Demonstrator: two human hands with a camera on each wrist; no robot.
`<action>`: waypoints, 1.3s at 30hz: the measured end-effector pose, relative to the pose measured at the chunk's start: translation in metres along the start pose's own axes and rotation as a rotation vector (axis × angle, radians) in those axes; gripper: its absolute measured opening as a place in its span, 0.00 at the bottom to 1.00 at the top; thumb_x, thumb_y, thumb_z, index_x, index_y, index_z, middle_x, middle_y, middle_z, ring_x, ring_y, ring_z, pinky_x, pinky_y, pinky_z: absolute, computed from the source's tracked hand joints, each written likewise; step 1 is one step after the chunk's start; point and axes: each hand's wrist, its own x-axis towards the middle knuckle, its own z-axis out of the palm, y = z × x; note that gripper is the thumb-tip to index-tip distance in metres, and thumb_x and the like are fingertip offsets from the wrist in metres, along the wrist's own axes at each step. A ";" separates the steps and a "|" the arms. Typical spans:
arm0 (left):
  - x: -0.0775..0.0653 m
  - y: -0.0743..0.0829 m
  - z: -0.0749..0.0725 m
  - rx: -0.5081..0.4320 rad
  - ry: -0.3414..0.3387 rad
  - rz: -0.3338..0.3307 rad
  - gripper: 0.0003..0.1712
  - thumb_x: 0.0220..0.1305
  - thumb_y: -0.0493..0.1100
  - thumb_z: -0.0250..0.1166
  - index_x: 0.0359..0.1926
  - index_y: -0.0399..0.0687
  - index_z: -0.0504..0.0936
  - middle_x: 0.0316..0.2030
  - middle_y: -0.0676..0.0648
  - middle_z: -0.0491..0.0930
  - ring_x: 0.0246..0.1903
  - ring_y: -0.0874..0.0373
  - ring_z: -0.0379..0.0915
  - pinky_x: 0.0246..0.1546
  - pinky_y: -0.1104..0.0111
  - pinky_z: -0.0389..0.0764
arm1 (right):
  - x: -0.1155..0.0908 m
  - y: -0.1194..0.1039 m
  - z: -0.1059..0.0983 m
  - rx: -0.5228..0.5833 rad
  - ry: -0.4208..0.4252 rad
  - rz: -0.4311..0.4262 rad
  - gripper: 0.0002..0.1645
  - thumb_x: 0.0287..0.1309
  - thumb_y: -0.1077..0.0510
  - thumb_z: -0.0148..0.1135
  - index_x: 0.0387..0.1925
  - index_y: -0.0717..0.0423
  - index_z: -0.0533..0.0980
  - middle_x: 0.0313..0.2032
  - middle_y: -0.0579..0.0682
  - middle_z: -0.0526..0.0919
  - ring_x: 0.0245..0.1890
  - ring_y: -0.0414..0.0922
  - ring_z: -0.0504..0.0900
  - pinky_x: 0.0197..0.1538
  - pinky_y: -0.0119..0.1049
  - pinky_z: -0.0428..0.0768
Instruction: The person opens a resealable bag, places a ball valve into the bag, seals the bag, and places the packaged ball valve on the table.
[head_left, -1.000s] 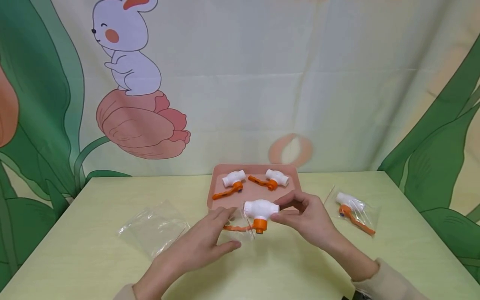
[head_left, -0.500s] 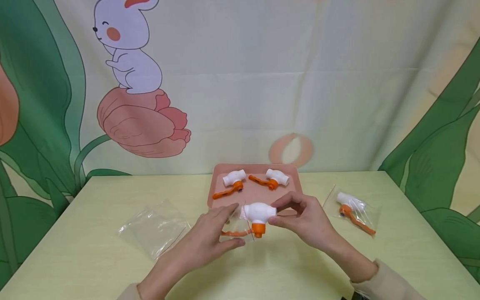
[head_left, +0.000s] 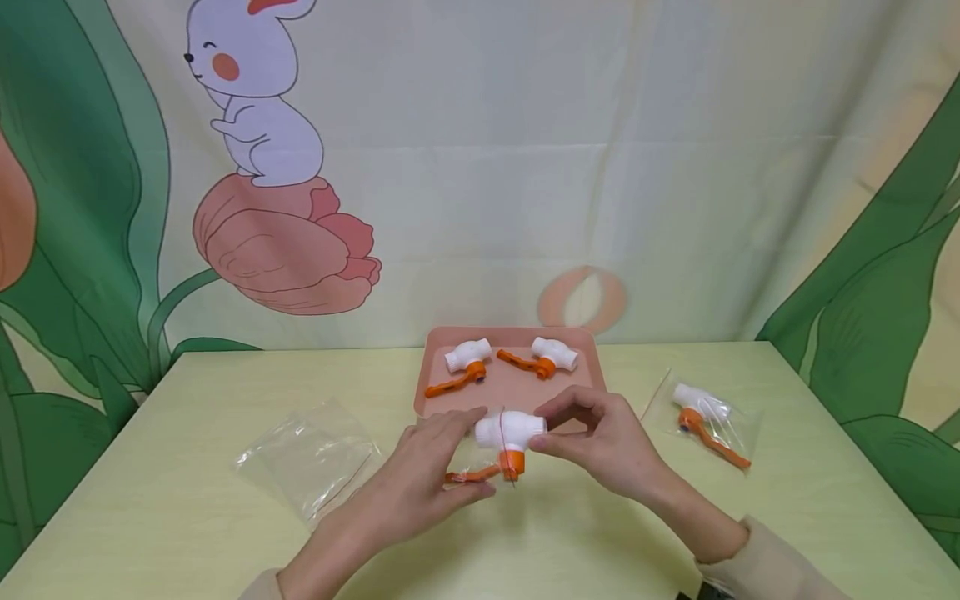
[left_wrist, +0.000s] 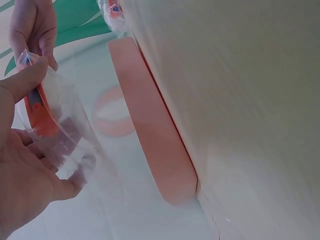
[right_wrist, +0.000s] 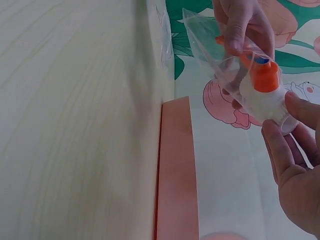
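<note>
A white ball valve [head_left: 517, 428] with an orange lever handle is held above the table's middle, its lever pointing left. My right hand [head_left: 611, 437] pinches the valve's right end between thumb and fingers. A clear plastic bag [right_wrist: 202, 37] surrounds the lever and most of the body; its red-lined edge crosses the valve in the head view. My left hand [head_left: 408, 471] holds this bag from the left. The left wrist view shows the left thumb [left_wrist: 31, 77] over the orange lever, other fingers behind the bag.
Behind the hands stands a pink tray [head_left: 510, 336] bearing two similar valves, one left [head_left: 468, 368] and one right [head_left: 546, 362]. A flat clear bag [head_left: 307, 458] lies on the table [head_left: 150, 517] at left. At right lies a bagged valve [head_left: 705, 417]. A printed curtain [head_left: 465, 208] hangs behind.
The valve and right hand have shifted left and slightly down. The bag's red-lined edge has passed from the valve's left end to around its middle, covering more of it.
</note>
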 end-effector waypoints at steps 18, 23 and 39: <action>0.003 0.010 0.005 0.042 0.000 0.032 0.47 0.55 0.57 0.80 0.69 0.42 0.71 0.57 0.51 0.78 0.56 0.55 0.72 0.62 0.55 0.71 | 0.001 0.003 0.015 0.020 -0.030 -0.059 0.14 0.55 0.65 0.77 0.43 0.59 0.84 0.42 0.53 0.86 0.45 0.52 0.86 0.46 0.41 0.86; 0.001 0.011 0.005 0.045 -0.021 0.016 0.43 0.56 0.57 0.79 0.66 0.46 0.72 0.55 0.54 0.77 0.52 0.59 0.71 0.57 0.60 0.75 | 0.002 0.007 0.012 0.043 -0.104 -0.079 0.14 0.61 0.64 0.73 0.49 0.60 0.83 0.46 0.53 0.86 0.48 0.52 0.85 0.51 0.41 0.84; -0.002 0.010 0.011 0.015 -0.016 0.073 0.41 0.56 0.51 0.80 0.66 0.48 0.70 0.51 0.58 0.73 0.50 0.64 0.69 0.53 0.66 0.76 | 0.002 0.010 0.011 0.120 -0.245 0.168 0.18 0.72 0.65 0.59 0.58 0.74 0.76 0.49 0.60 0.84 0.44 0.51 0.85 0.45 0.44 0.87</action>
